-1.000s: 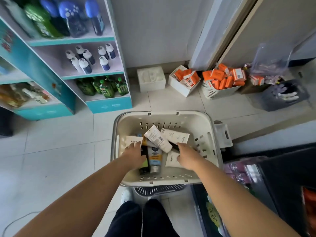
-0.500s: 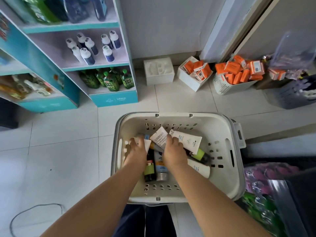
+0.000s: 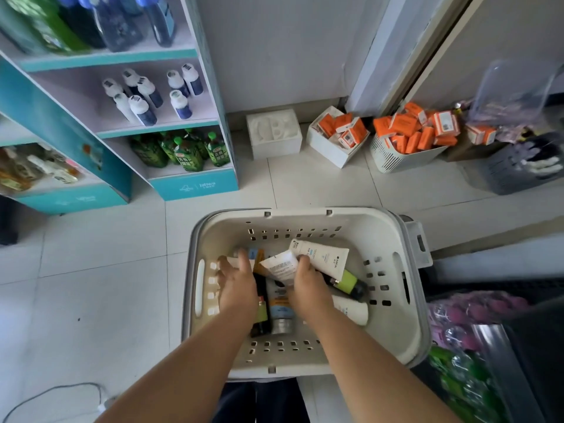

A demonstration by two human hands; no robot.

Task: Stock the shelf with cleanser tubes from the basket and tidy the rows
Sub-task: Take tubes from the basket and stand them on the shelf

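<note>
Two hands are in the basket (image 3: 393,325): the right hand (image 3: 308,290) has closed round a white cleanser tube (image 3: 279,265) mid-basket, ready to lift, while the left hand (image 3: 236,285) rests on tubes (image 3: 262,290) near its left wall, grip unclear.

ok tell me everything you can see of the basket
The basket is off-white plastic, a rounded rectangle with a thick rim, small slots through its walls and a long grip slot in its left wall. A handle piece hangs outside its far right corner. It sits upright before the person. Tubes lie jumbled inside, and the left hand and right hand reach in among them.
</note>
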